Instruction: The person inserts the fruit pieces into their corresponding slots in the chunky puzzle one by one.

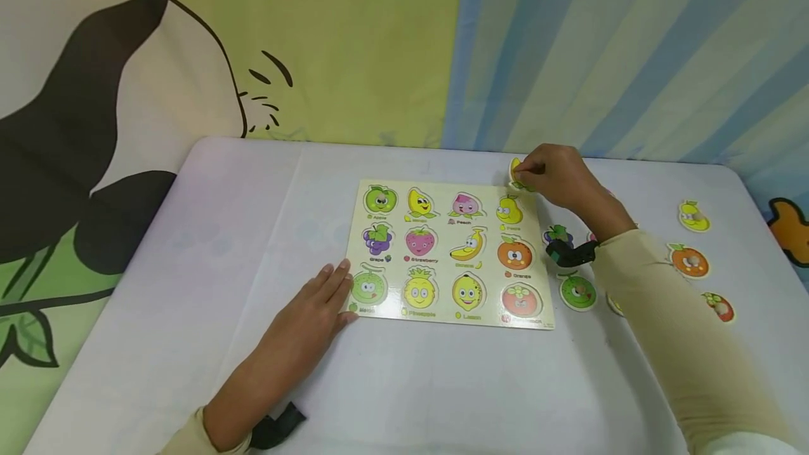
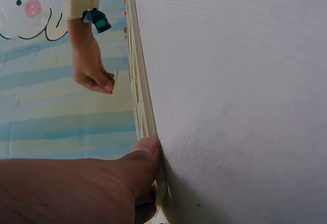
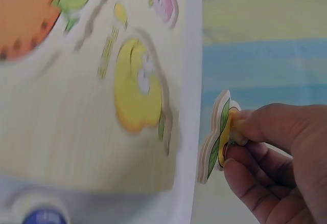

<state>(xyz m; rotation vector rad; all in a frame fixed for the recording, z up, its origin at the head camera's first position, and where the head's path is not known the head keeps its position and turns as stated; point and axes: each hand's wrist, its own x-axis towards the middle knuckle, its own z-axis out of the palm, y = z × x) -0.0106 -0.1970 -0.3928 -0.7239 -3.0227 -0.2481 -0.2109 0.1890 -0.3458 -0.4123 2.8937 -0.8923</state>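
Note:
A flat wooden fruit puzzle board [image 1: 442, 230] lies on the white table, its recesses showing pictures such as an apple, grapes and a pineapple. My left hand [image 1: 316, 314] rests at its lower left corner, fingers fairly straight along the left edge. In the left wrist view the thumb [image 2: 147, 146] touches the board's edge [image 2: 145, 101]. Just beyond the top right corner, my right hand [image 1: 556, 174] pinches a yellow fruit puzzle piece [image 1: 515, 167] with green leaves. The right wrist view has this piece [image 3: 218, 137] held up on its side, thumb and fingers at its small knob.
Loose fruit pieces lie to the right of the board, among them a melon piece [image 1: 578, 292], an orange piece [image 1: 689, 260], a pear piece [image 1: 694, 216] and a grape piece [image 1: 557, 234]. The right forearm passes over some of them. A patterned cloth [image 1: 354, 41] hangs behind the table.

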